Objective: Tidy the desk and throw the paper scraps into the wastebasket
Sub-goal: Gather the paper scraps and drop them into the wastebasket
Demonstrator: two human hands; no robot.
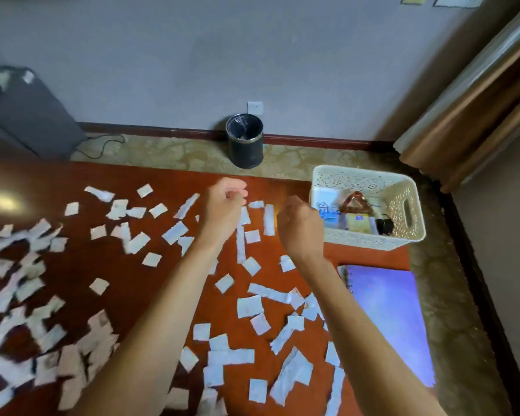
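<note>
Rake paper scraps (137, 242), spread all over the desk (168, 178), into heaps and carry handfuls, not singles. Left hand (224, 205) is curled; wastebasket (244, 142) stands on the floor beyond the far edge; right hand (297, 226) is curled. Palms hidden, so cannot tell if either holds scraps. Leftmost scraps blurred.

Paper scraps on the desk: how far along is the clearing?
Barely begun. Done: little; the wastebasket looks almost empty. In hand: the left hand and right hand hover curled above the far scraps; whether they hold any is unclear. Left: scraps cover most of the desk.
</note>
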